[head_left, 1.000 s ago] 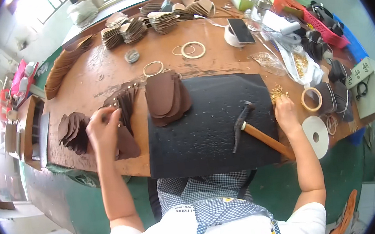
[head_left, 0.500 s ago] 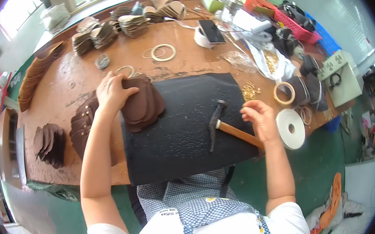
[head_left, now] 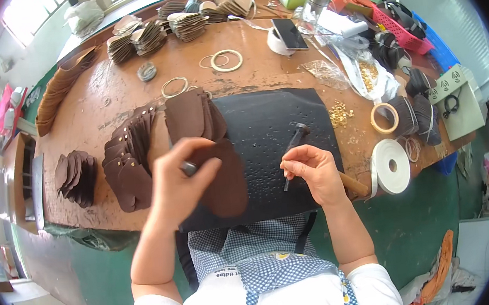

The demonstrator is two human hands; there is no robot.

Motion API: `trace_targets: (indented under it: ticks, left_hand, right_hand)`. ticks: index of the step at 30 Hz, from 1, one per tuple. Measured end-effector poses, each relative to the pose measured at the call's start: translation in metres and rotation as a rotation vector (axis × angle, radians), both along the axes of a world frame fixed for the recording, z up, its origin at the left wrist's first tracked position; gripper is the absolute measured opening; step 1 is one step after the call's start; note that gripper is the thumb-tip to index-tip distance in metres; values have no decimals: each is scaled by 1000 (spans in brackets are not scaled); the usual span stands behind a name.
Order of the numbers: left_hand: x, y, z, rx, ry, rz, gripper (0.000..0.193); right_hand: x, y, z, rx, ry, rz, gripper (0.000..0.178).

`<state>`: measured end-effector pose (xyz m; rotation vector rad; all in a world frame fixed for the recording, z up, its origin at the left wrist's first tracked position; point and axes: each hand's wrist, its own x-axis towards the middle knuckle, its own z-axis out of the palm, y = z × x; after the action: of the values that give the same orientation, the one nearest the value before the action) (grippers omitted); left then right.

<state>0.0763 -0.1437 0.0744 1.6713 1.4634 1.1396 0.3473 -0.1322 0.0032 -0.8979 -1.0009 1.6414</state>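
Observation:
My left hand (head_left: 180, 185), slightly blurred, curls over a brown leather piece (head_left: 227, 189) on the black mat (head_left: 258, 116). The round end of a short dark metal rod (head_left: 188, 168) shows inside its grip. Just beyond lies a stack of similar brown pieces (head_left: 191, 113). Above the mat's right half, my right hand (head_left: 314, 172) has thumb and forefinger pinched together; whatever is between them is too small to make out. Under that hand rests a hammer (head_left: 353, 184), its wooden handle pointing right and its head partly covered.
Left of the mat stand brown pieces with brass studs (head_left: 130, 157) and a smaller brown pile (head_left: 76, 177). Small gold fittings (head_left: 341, 114) are heaped right of the mat, near a white tape roll (head_left: 391, 166) and a tan tape ring (head_left: 384, 118). A phone (head_left: 289, 33) sits farther back.
My left hand has come toward me from the stack, and a brown piece now lies nearer on the mat. My right hand has moved left, over the hammer.

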Motion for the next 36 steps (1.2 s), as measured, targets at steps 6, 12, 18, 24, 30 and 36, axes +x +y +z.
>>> trace_targets:
  ticks: [6, 12, 18, 24, 30, 36]
  left_hand:
    - [20, -21, -61, -386, -393, -90, 21]
    - [26, -28, -70, -438, -472, -64, 20]
    - [24, -31, -63, -453, -492, -100, 20]
    - [24, -31, -64, -456, -499, -131, 21]
    - [26, -29, -68, -382, -418, -193, 22]
    - [28, -29, -68, -326, -388, -208, 20]
  right_hand:
    - [-33, -23, 14, 148, -278, 26, 10]
    - [-47, -18, 8, 593, -611, -6, 11]
    - [-49, -17, 7, 579, -609, -14, 15]
    - [-44, -13, 5, 512, -540, 23, 16]
    - [-37, -8, -3, 394, -458, 97, 19]
    - [-36, -6, 2, 324, -437, 123, 23]
